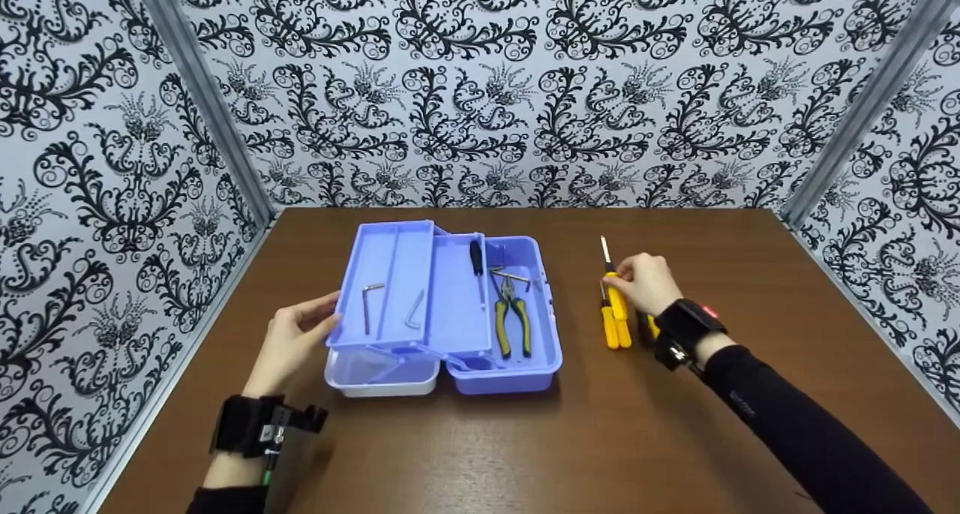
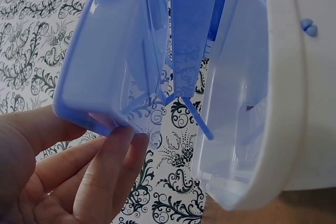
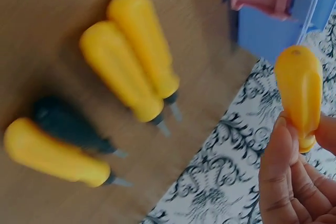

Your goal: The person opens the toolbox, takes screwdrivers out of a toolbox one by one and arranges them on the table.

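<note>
A lavender toolbox (image 1: 510, 383) stands unfolded on the table, its trays fanned out to the left. My left hand (image 1: 289, 341) grips the outer edge of the upper tray (image 1: 375, 259), fingertips at its corner in the left wrist view. To the right of the box, my right hand (image 1: 651, 285) pinches a yellow-handled screwdriver (image 3: 297, 87) near the shaft end of its handle, blade pointing away. Beneath it on the table lie two yellow screwdrivers (image 3: 123, 72) side by side. Another yellow screwdriver (image 3: 55, 153) and a black-handled screwdriver (image 3: 68, 124) lie near them, mostly behind my hand in the head view.
Two hex keys (image 1: 367, 311) rest in the upper tray. A black screwdriver (image 1: 476, 259) lies in the middle tray. Pliers (image 1: 513, 323) and more metal keys (image 1: 514, 275) are in the base. The translucent lid (image 1: 382, 388) hangs open under the trays. Patterned walls (image 1: 525, 124) enclose the table.
</note>
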`<state>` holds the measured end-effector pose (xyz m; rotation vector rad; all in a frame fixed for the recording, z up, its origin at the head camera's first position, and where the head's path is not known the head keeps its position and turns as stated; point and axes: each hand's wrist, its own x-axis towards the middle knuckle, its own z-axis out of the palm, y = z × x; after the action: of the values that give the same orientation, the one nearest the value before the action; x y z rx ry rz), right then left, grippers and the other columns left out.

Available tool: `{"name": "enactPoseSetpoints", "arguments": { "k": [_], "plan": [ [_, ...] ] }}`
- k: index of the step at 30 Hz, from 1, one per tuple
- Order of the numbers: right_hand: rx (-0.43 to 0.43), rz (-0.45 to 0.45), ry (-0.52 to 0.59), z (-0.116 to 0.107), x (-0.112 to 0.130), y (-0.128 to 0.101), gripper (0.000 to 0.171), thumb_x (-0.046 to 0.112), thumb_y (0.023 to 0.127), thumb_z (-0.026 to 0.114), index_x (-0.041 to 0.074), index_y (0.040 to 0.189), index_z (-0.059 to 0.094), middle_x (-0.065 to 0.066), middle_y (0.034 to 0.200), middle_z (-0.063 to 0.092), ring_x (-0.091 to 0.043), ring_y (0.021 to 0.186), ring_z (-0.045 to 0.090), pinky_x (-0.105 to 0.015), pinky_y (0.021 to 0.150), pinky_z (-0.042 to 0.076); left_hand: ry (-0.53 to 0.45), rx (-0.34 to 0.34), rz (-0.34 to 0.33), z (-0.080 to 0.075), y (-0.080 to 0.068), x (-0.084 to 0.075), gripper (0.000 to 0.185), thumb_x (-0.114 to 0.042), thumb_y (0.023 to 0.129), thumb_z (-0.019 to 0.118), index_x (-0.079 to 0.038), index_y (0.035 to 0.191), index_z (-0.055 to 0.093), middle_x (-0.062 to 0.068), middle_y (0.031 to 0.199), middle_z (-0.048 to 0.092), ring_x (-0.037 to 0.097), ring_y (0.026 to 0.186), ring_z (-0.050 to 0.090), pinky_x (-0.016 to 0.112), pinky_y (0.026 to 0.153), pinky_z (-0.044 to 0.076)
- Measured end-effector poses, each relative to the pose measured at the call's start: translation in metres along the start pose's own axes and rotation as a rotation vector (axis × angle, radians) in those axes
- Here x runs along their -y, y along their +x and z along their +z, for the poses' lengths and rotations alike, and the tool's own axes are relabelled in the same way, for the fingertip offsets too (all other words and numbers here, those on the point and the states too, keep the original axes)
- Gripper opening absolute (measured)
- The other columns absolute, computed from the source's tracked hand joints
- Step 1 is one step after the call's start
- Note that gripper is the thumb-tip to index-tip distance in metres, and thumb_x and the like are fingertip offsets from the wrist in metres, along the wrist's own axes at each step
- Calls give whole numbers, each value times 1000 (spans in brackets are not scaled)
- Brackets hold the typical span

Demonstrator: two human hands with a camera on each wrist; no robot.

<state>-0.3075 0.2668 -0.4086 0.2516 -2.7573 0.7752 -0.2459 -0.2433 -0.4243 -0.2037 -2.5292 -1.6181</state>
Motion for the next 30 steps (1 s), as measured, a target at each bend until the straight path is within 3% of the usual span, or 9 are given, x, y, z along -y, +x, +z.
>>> {"name": "enactPoseSetpoints", "arguments": {
  "k": [7,16,26,30],
  "plan": [
    [35,79,-67,-16,-32,-7,28,20,87,75,-7,80,72,-17,68,70,-21,56,60,-31,55,50,-11,8,-6,0,1,-1,41,-13,96,63,-1,136,57,23,129,64,23,104,70,15,82,56],
    [72,158,-136,-21,-65,-19,27,18,84,76,-5,70,71,-22,73,70,-35,66,62,-46,61,51,14,8,1,0,0,0,41,-12,96,63,0,135,58,24,126,65,29,106,69,14,83,55],
    [191,184,-226,-9,-90,-22,31,18,85,75,-2,63,64,-17,66,66,-34,64,62,-43,60,53,32,-11,24,0,0,1,39,-8,95,64,1,133,59,24,123,67,5,94,69,14,79,55],
    [204,187,-235,-5,-91,-22,31,17,84,74,-2,62,61,-18,67,65,-38,69,63,-49,65,54,29,-10,22,1,1,1,39,-7,95,64,1,133,60,24,123,67,5,93,69,14,79,56]
  ]
}}
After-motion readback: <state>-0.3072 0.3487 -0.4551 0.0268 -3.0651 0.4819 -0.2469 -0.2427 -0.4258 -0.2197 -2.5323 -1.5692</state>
